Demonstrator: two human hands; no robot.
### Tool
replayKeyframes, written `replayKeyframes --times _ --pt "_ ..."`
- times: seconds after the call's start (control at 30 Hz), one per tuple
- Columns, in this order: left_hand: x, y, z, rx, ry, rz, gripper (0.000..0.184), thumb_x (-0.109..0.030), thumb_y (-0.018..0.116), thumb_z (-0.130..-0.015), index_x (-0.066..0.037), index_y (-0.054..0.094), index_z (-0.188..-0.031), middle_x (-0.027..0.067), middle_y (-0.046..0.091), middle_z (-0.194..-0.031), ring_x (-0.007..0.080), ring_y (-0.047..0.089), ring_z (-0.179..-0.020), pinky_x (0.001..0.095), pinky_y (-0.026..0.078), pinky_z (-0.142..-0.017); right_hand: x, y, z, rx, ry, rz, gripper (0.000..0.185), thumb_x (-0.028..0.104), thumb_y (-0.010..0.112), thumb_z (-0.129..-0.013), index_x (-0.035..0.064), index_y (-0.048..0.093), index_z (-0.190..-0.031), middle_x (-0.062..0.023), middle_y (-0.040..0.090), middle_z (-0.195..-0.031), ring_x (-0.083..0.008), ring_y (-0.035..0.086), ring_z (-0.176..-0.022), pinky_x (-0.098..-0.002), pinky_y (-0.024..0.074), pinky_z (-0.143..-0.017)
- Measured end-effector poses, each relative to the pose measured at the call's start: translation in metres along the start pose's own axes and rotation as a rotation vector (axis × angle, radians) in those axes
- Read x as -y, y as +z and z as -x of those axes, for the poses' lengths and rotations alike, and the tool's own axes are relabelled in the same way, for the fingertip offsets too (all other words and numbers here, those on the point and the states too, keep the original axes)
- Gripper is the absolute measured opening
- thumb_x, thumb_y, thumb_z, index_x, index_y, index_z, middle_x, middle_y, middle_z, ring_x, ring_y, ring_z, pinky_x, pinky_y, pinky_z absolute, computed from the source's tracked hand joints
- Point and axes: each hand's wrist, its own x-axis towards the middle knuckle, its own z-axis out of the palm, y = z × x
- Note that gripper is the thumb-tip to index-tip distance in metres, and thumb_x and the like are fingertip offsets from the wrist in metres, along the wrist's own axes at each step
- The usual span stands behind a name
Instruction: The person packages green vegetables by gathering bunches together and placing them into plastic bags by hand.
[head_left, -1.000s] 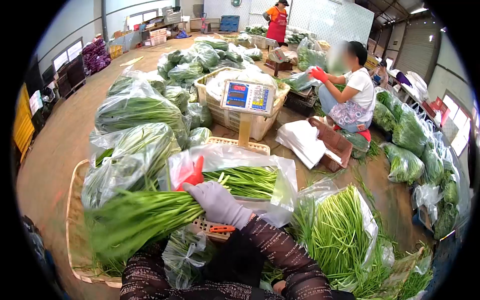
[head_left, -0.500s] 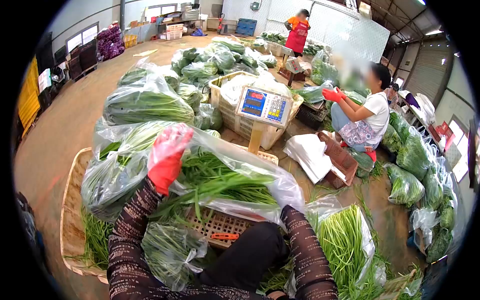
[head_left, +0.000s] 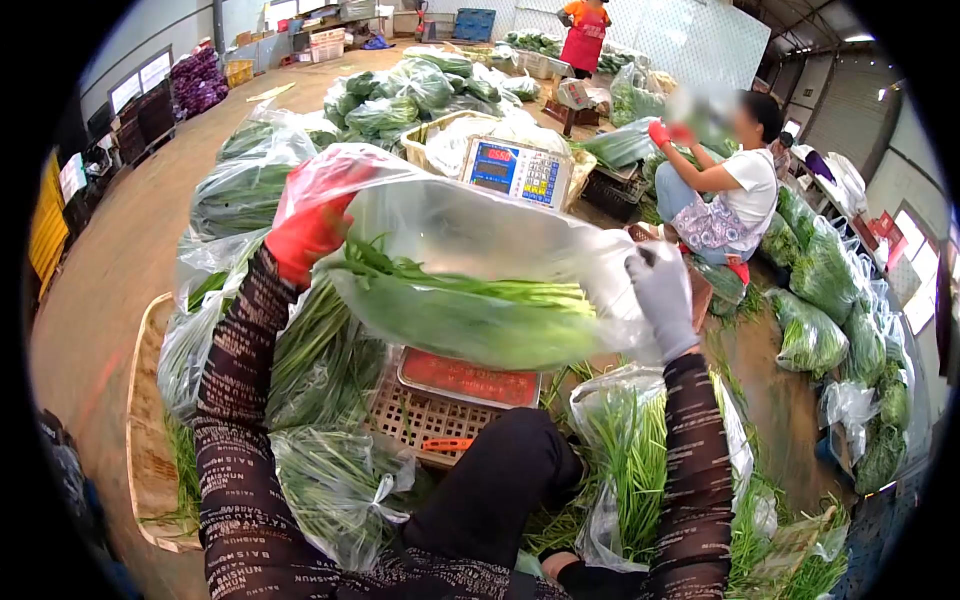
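Note:
My left hand, in a red glove, is closed on one end of a clear plastic bag. At the other end, my right hand in a pale grey glove grips the bag's edge. Long green leafy stalks lie lengthwise inside the bag, which hangs stretched between both hands. Below it shows the red plate of a scale, apart from the bag. Behind the bag stands the scale's display with lit red digits.
An orange utility knife lies on a plastic crate by my knee. A tied bag of greens is at left, an open bag of stalks at right. A person in red gloves squats at right; another in a red apron stands behind.
The bag of greens has been lifted clear, uncovering the red scale plate. My right hand has moved up and right, my left slightly left and down. The digits on the display differ.

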Motion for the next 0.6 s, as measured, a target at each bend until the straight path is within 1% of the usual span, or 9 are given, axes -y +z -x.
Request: replayKeyframes --times 0.1,0.13,0.2,0.23,0.27,0.33,0.47,0.53,0.6 --pt "-0.004 -0.001 -0.014 0.377 0.004 0.212 0.055 -0.017 0.068 -0.061 -0.012 0.057 -0.114 0.0101 0.056 -0.113 0.0286 0.051 -0.107 0.0384 0.04 -0.092 0.0 -0.014 -0.01 0.151 0.138 -0.019 0.033 0.022 0.06 -0.075 -0.0037 0.057 -0.095 -0.0237 0.057 -0.093 -0.0377 0.056 -0.084 -0.0403 0.0436 -0.081" --pt "-0.005 -0.007 -0.021 0.439 0.036 0.303 0.054 -0.018 0.069 -0.062 -0.01 0.056 -0.114 0.0111 0.056 -0.113 0.0289 0.05 -0.109 0.0382 0.04 -0.093 -0.002 -0.013 -0.003 0.14 0.066 0.081 0.027 0.021 0.062 -0.08 -0.0007 0.061 -0.096 -0.0156 0.061 -0.095 -0.0249 0.06 -0.081 -0.0334 0.0469 -0.073" --pt "-0.005 -0.002 -0.025 0.344 -0.216 0.43 0.053 -0.02 0.07 -0.064 -0.007 0.056 -0.114 0.0141 0.056 -0.115 0.0307 0.05 -0.11 0.0376 0.039 -0.095 -0.006 -0.015 -0.001 0.551 0.558 -0.658 0.031 0.022 0.061 -0.082 0.0009 0.057 -0.105 -0.0113 0.062 -0.098 -0.0239 0.06 -0.084 -0.0344 0.0474 -0.076" --pt "-0.007 -0.003 -0.024 0.393 -0.184 0.388 0.054 -0.023 0.069 -0.066 -0.004 0.055 -0.115 0.0172 0.054 -0.119 0.032 0.049 -0.111 0.0368 0.037 -0.097 -0.006 -0.019 0.002 0.632 0.669 -1.102 0.034 0.022 0.057 -0.086 0.0 0.051 -0.112 -0.0097 0.06 -0.103 -0.024 0.059 -0.093 -0.037 0.0472 -0.081" --pt "-0.01 -0.005 -0.022 0.396 -0.175 0.394 0.054 -0.023 0.069 -0.066 -0.004 0.055 -0.115 0.0172 0.054 -0.119 0.032 0.049 -0.111 0.0368 0.037 -0.097 -0.008 -0.02 0.004 0.624 0.677 -1.101 0.034 0.022 0.057 -0.086 0.0 0.051 -0.112 -0.0097 0.06 -0.103 -0.024 0.059 -0.093 -0.037 0.0472 -0.081" --pt "-0.016 -0.002 -0.015 0.56 -0.191 0.376 0.046 -0.025 0.067 -0.07 -0.002 0.058 -0.109 0.0174 0.058 -0.113 0.0311 0.054 -0.104 0.0364 0.041 -0.093 -0.01 -0.03 0.007 0.642 0.69 -1.524 0.031 0.018 0.051 -0.09 -0.0025 0.05 -0.112 -0.0128 0.059 -0.105 -0.0224 0.059 -0.097 -0.0361 0.0478 -0.082" --pt "-0.039 -0.028 -0.042 0.927 -0.325 0.464 0.031 -0.028 0.063 -0.074 0.0 0.065 -0.087 0.0114 0.066 -0.072 0.0265 0.063 -0.065 0.034 0.05 -0.063 0.002 -0.099 0.023 0.549 0.485 -1.309 0.033 0.018 0.049 -0.092 -0.0045 0.048 -0.116 -0.014 0.061 -0.105 -0.0203 0.061 -0.091 -0.0314 0.049 -0.08" --pt "-0.06 -0.047 -0.056 0.93 -0.582 0.93 0.028 -0.026 0.059 -0.08 0.001 0.065 -0.082 0.0095 0.064 -0.064 0.0187 0.061 -0.055 0.0278 0.048 -0.054 -0.01 -0.128 0.045 0.448 0.511 -1.03 0.035 0.02 0.052 -0.09 -0.0035 0.05 -0.115 -0.0113 0.063 -0.101 -0.0171 0.062 -0.089 -0.0286 0.0488 -0.078" --pt "-0.079 -0.063 -0.071 0.728 -0.631 1.135 0.025 -0.022 0.057 -0.083 0.001 0.064 -0.08 0.0085 0.064 -0.064 0.0138 0.059 -0.053 0.0243 0.046 -0.052 -0.029 -0.15 0.075 0.363 0.564 -0.821 0.033 0.019 0.059 -0.085 -0.0028 0.054 -0.11 -0.0073 0.063 -0.093 -0.0118 0.06 -0.08 -0.0247 0.0476 -0.07"
